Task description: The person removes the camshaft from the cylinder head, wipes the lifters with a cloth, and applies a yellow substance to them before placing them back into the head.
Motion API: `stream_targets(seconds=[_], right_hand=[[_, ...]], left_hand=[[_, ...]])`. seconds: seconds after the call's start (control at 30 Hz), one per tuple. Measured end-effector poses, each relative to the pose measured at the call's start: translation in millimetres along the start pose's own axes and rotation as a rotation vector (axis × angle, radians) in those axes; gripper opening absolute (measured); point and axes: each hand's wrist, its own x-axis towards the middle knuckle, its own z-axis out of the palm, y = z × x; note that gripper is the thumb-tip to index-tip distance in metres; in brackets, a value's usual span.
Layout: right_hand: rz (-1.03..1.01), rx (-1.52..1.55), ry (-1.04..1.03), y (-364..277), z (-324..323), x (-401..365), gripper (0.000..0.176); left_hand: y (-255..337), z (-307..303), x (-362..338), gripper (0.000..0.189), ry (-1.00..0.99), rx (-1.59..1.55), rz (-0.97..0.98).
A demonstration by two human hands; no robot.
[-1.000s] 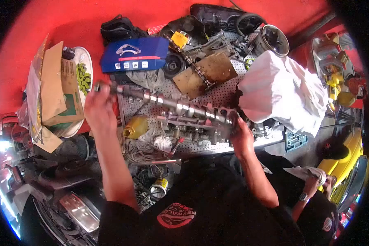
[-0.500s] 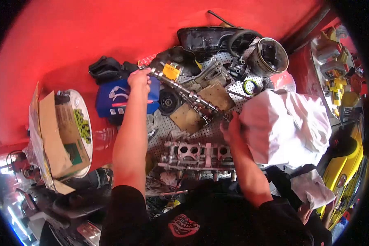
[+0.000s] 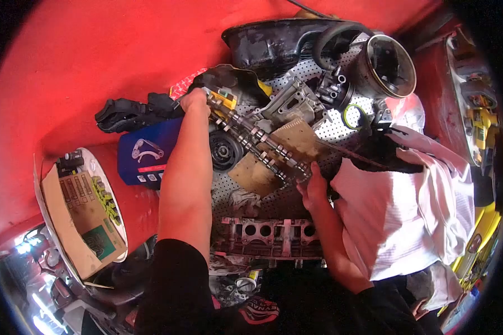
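Left arm: the left forearm (image 3: 185,173) is running almost straight forward from the body, bare below a dark sleeve (image 3: 176,276).
Left hand: the left hand (image 3: 194,101) is sitting farther out than the other, its fingers curling into a closed grip.
Right arm: the right forearm (image 3: 334,237) is slanting forward and inward.
Right hand: the right hand (image 3: 315,188) is staying nearer the torso, fingers pointing forward, their grip showing unclearly.

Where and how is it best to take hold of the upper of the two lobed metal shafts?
Probably by both ends, one hand each, coming from beyond the ends: the upper shaft is long and slim with lobes between, and the lower shaft runs close alongside.
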Motion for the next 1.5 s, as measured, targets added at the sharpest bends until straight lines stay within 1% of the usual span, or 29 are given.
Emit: stream_targets(seconds=[0.07, 0.1, 0.17, 0.2, 0.3, 0.33, 0.37, 0.43, 0.5, 0.57, 0.63, 0.67, 0.73, 0.8, 0.83, 0.87, 0.9, 0.97, 1.0, 1.03, 1.1, 1.17, 1.2, 1.23, 1.27, 1.33, 1.4, 1.43, 1.5], right_hand=[[0.006, -0.006, 0.001, 7.0, 3.4, 1.5, 0.040], [0.007, -0.012, 0.019, 10.8, 4.7, 3.4, 0.038], [0.007, -0.044, 0.058, 12.5, 7.3, -0.5, 0.038], [0.002, -0.069, 0.073, 7.0, 10.3, -5.0, 0.038], [0.019, -0.198, 0.113, 8.6, 1.2, 11.2, 0.041], [0.029, -0.243, 0.130, 11.8, -4.7, 17.8, 0.042], [0.046, -0.252, 0.129, 4.1, 2.9, 3.4, 0.044], [0.075, -0.275, 0.125, -10.9, 14.8, -24.0, 0.047], [0.093, -0.244, 0.063, -5.2, 6.4, -11.0, 0.052], [0.104, -0.234, 0.011, -4.7, 1.0, -1.8, 0.057], [0.112, -0.236, -0.018, -6.3, -1.3, -0.8, 0.061], [0.090, -0.267, 0.010, -9.6, 2.3, -12.7, 0.063], [0.034, -0.331, 0.065, -15.8, 5.5, -36.4, 0.067], [-0.273, -0.431, 0.001, -2.9, -9.3, -56.7, 0.066], [-0.429, -0.478, -0.034, 5.4, -17.1, -67.4, 0.066], [-0.442, -0.444, -0.157, -1.9, -14.4, -122.4, 0.055], [-0.474, -0.477, -0.233, -4.2, -25.0, -158.6, 0.052], [-0.523, -0.550, -0.386, 5.9, -54.1, -214.3, 0.045], [-0.535, -0.504, -0.453, 14.6, -72.5, -231.8, 0.040], [-0.565, -0.602, -0.455, 20.7, -91.3, -247.1, 0.036], [-0.556, -0.659, -0.464, 37.4, -134.9, -257.4, 0.035], [-0.523, -0.804, -0.402, 50.4, -176.1, -261.2, 0.031], [-0.504, -0.874, -0.388, 58.3, -193.0, -260.6, 0.030], [-0.427, -0.803, -0.398, 65.0, -209.7, -260.6, 0.029], [-0.399, -0.813, -0.424, 68.1, -225.3, -257.7, 0.029], [-0.393, -0.849, -0.472, 64.7, -243.5, -250.6, 0.029], [-0.426, -0.894, -0.504, 57.4, -258.7, -250.1, 0.030], [-0.488, -0.926, -0.492, 52.9, -261.9, -251.6, 0.030], [-0.530, -0.900, -0.485, 40.8, -269.9, -254.5, 0.030]], left_hand=[[1.0, 3.3, 8.0, 0.022, -0.039, 0.038, -0.012], [1.4, 3.1, 11.3, 0.031, -0.047, 0.148, -0.024], [20.3, 1.2, -10.1, 0.049, -0.063, 0.364, -0.053], [24.7, -0.5, -13.0, 0.050, -0.098, 0.482, -0.013], [39.8, -15.6, -69.6, 0.035, -0.227, 0.350, 0.219], [35.8, -25.9, -80.5, 0.044, -0.216, 0.234, 0.377], [34.2, -36.5, -100.1, 0.053, -0.209, 0.114, 0.533], [31.1, -77.6, -151.1, 0.068, -0.295, 0.003, 0.550], [11.1, -122.6, -185.8, 0.069, -0.317, -0.024, 0.561], [-8.9, -168.5, -221.1, 0.069, -0.324, 0.045, 0.479], [-36.5, -213.0, -246.3, 0.066, -0.311, 0.103, 0.509], [-48.7, -234.1, -259.6, 0.065, -0.307, 0.135, 0.520], [-64.9, -270.2, -286.8, 0.060, -0.327, 0.141, 0.460], [-77.3, -303.5, -316.1, 0.055, -0.312, 0.198, 0.406], [-81.4, -315.9, -324.5, 0.054, -0.344, 0.163, 0.424], [-87.3, -329.9, -332.8, 0.053, -0.374, 0.134, 0.434], [-95.4, -345.6, -343.0, 0.053, -0.404, 0.109, 0.433], [-109.5, -372.0, -360.3, 0.045, -0.425, 0.155, 0.419], [-121.1, -384.3, -361.7, 0.043, -0.445, 0.160, 0.407], [-135.0, -401.1, -366.7, 0.041, -0.458, 0.171, 0.387], [-177.9, -427.2, -366.0, 0.033, -0.469, 0.232, 0.300], [-230.8, -464.7, -366.7, 0.027, -0.467, 0.328, 0.207], [-273.1, -483.5, -359.5, 0.023, -0.454, 0.341, 0.280], [-319.8, -501.3, -350.0, 0.018, -0.437, 0.354, 0.354], [-363.0, -523.9, -343.0, 0.016, -0.362, 0.598, 0.660], [-433.3, -555.6, -339.8, 0.021, -0.201, 0.779, 0.672], [-481.8, -573.9, -348.6, 0.039, -0.074, 0.590, 0.115], [-485.7, -576.1, -351.5, 0.038, -0.028, 0.619, 0.132], [-496.8, -576.0, -356.4, 0.037, 0.038, 0.677, 0.145]])
